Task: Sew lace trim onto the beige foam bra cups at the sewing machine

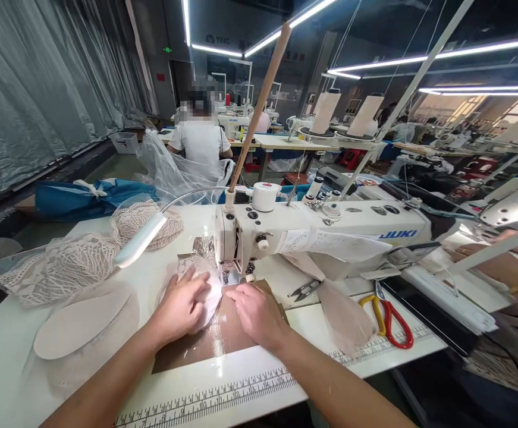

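My left hand (182,306) lies with spread fingers on a pale, rounded fabric cup (214,295) with lace at its far edge, pressing it against the brown plate (196,348). The cup's right edge is beside the lit needle area of a white JUKI sewing machine (330,229). Just right of the cup, my right hand (259,312) rests on the brown plate near the presser foot (229,277). Its fingers are curled together, with the fingertips pointing at the cup's edge; what is between them, if anything, is hidden.
Lace pieces (80,261) and smooth pale oval cups (84,327) lie at the left, under a bent lamp (143,238). Right of the machine bed are thread snips (305,290), a beige cloth piece (345,318) and red-and-yellow scissors (395,324). A co-worker's arm (504,276) is at far right.
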A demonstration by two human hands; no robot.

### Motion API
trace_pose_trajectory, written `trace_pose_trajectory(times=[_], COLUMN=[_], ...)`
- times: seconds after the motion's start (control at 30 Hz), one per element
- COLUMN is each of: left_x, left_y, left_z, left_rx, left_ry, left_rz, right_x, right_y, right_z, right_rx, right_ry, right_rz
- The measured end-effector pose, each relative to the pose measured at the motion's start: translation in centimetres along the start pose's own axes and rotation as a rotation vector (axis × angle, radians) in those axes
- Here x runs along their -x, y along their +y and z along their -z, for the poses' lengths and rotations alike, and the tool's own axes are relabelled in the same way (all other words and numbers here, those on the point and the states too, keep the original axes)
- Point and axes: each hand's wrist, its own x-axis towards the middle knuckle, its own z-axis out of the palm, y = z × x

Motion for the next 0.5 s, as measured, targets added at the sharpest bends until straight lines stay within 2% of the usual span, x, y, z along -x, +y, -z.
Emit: trace_pose_trajectory(times=[0.1,0.13,0.2,0.3,0.37,0.5], left_x=[2.6,3.4,4.6,5.0,4.4,2.6], left_y=[0.7,1.0,1.3,1.3,1.3,1.5], left_z=[1.1,1.3,1.4,0.6,-0.2,-1.5], left_rx=[0.181,0.243,0.325,0.325,0.244,0.073], left_ry=[-0.164,-0.174,-0.085,0.102,0.125,0.081], left_rz=[-0.236,-0.289,-0.291,-0.188,-0.182,-0.313], right_x=[0.3,0.3,0.3,0.3,0.2,0.1], right_y=[0.4,0.4,0.4,0.3,0.3,0.2], right_z=[0.1,0.1,0.3,0.4,0.4,0.5], right_rx=[-0.108,-0.126,-0.149,-0.165,-0.159,-0.003], right_ry=[0.079,0.081,0.065,0.037,0.019,-0.077], right_rz=[0.049,0.051,0.048,0.053,0.070,0.066])
